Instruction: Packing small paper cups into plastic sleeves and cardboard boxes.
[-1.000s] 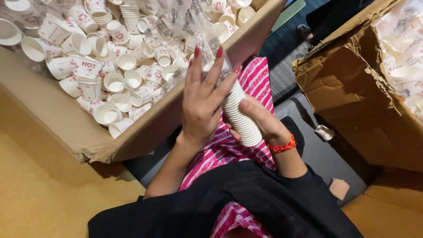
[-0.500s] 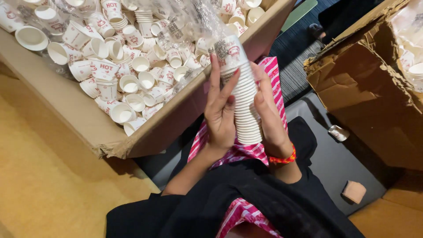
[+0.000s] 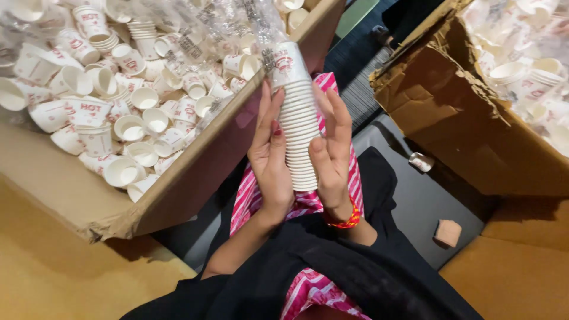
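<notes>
Both hands, left hand and right hand, press flat around a tall stack of paper cups, each grip clasping it. Many loose cups remain unstacked in the cardboard box.

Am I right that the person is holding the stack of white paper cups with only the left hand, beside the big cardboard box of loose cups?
Not quite: the head view shows both hands on the stack of white paper cups, left hand and right hand on either side. The cardboard box of loose cups is beside them.
</notes>
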